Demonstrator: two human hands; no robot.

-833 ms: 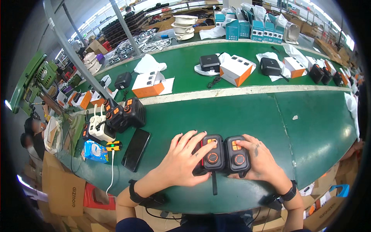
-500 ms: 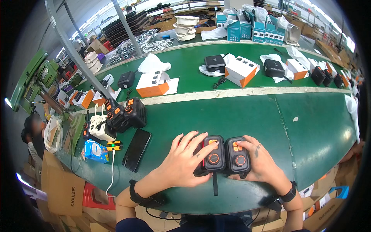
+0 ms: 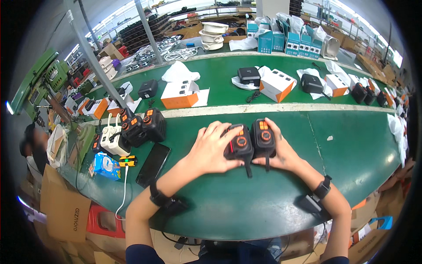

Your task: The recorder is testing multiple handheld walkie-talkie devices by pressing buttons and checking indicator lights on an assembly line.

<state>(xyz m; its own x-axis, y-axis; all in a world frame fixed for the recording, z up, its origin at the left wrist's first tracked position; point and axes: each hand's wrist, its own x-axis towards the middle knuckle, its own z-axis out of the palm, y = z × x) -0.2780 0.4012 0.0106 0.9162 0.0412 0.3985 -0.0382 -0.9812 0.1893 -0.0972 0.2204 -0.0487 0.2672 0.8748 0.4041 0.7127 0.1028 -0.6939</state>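
Observation:
Near the middle of the green table, two black boxy devices with orange buttons and orange-ringed dials stand close side by side. My left hand [image 3: 212, 147] is wrapped around the left black device [image 3: 241, 145], its fingers over the far side and top. On the other side, my right hand [image 3: 284, 154] grips the right black device [image 3: 264, 137], with fingers along its outer side. A short black strap hangs from each device toward me. Both undersides are hidden.
At left are a black phone [image 3: 153, 164], a blue packet [image 3: 106, 166], a small yellow device [image 3: 128, 161] with a white cable, a cream device [image 3: 115, 140] and similar black devices [image 3: 154, 125]. White-and-orange boxes [image 3: 277, 85] stand beyond the pale divider strip [image 3: 211, 110].
Both hands have moved away from me across the table, carrying the two black devices farther forward. The right device's strap now shows.

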